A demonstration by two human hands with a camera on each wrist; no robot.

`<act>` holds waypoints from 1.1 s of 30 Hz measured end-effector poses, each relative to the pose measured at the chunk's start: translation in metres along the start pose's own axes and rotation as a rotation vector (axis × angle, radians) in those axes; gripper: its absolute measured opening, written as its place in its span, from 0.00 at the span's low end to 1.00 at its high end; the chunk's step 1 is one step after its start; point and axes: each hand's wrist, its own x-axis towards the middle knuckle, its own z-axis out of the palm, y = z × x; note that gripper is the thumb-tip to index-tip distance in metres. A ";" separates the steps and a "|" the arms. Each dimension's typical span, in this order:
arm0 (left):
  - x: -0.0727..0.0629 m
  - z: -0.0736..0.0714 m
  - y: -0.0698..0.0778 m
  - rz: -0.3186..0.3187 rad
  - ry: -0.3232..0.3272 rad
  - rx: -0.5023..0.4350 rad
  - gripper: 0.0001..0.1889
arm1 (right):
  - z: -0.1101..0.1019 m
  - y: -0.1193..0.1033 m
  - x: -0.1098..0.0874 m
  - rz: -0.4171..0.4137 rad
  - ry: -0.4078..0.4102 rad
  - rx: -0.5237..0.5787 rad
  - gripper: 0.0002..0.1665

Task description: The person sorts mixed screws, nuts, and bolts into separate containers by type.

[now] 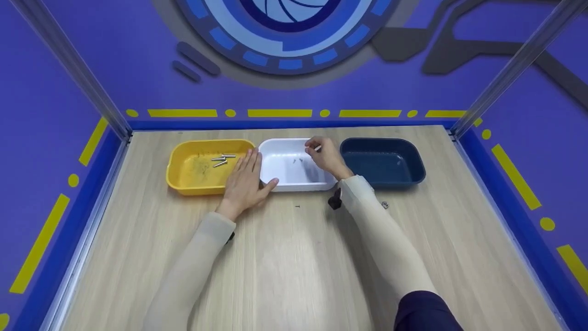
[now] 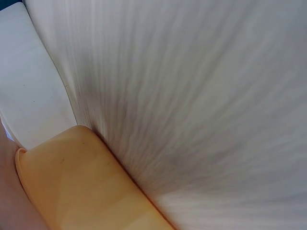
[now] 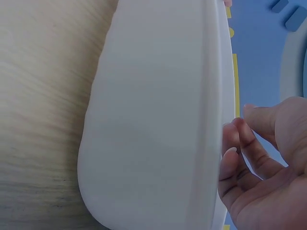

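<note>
My left hand (image 1: pixel 243 184) lies with straight fingers over the right end of the yellow bin (image 1: pixel 177 181), thumb spread toward the front rim of the white bin (image 1: pixel 298 186). Several metal bolts (image 1: pixel 219 159) lie in the yellow bin. Above the right part of the white bin is my right hand (image 1: pixel 327 158), its fingers loosely bent. In the right wrist view a small gap separates thumb and forefinger, with nothing visible between them. Small dark screws (image 1: pixel 301 160) rest on the white bin's floor.
A dark blue bin (image 1: pixel 381 185) stands right of the white one, all three in a row near the back wall. On the wooden table (image 1: pixel 275 266) a tiny screw (image 1: pixel 297 206) lies before the white bin, and small metal nuts (image 1: pixel 385 205) lie before the blue one.
</note>
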 end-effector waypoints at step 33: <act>0.000 0.000 0.001 0.005 0.010 -0.012 0.53 | -0.018 -0.003 -0.044 -0.140 0.052 0.013 0.07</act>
